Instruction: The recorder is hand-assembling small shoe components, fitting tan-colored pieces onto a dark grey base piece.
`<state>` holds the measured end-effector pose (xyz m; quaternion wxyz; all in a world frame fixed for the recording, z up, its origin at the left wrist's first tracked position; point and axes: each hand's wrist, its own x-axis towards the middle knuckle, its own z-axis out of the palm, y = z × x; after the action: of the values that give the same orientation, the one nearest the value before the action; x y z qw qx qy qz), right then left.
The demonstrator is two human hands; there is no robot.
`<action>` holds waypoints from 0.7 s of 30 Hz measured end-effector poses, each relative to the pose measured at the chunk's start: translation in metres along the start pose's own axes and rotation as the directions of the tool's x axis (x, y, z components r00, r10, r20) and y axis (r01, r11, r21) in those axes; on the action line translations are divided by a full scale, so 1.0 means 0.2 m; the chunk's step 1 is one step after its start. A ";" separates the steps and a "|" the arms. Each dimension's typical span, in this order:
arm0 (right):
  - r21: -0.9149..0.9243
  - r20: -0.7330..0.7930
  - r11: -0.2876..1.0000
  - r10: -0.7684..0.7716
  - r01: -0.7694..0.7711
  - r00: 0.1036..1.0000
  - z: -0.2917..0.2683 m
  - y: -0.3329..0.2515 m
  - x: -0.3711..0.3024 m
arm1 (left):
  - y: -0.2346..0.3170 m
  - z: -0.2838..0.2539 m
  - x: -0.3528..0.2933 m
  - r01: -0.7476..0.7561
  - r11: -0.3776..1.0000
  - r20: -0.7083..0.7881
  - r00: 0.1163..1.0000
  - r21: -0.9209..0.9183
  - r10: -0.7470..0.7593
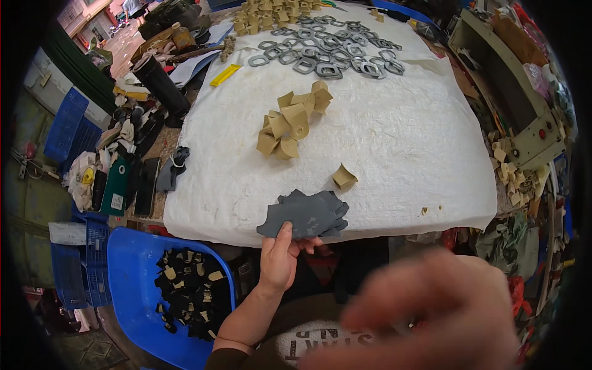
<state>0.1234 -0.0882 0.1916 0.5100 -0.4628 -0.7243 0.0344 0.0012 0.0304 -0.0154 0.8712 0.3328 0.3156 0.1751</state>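
Note:
My left hand (280, 262) grips a stack of dark grey cut sheet pieces (302, 214) at the table's near edge, thumb on top and fingers underneath. Close to the camera, my right hand (444, 308) is raised and smeared by motion, so its fingers and anything in them cannot be made out. Just beyond the stack lies a single tan curved piece (345, 177). Farther up, a loose pile of similar tan pieces (290, 123) rests on the white cloth (394, 142).
Grey metal rings (330, 71) and more tan pieces (271, 15) cover the far end. A blue plastic tub (139, 259) with black and tan parts stands at lower left. Along the left edge are a black cylinder (160, 86) and a phone (147, 187). A metal casing (499, 80) is at right.

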 end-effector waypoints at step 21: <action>-0.169 0.081 0.791 0.606 -0.589 0.791 0.06 0.89 -0.63 | 0.00 0.02 0.01 -0.225 0.973 0.207 0.951 -0.046 0.230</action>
<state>0.2342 -0.0706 0.0043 0.3919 -0.6982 -0.5729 0.1752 0.0043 0.0299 -0.0135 0.8774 0.3739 0.1791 0.2415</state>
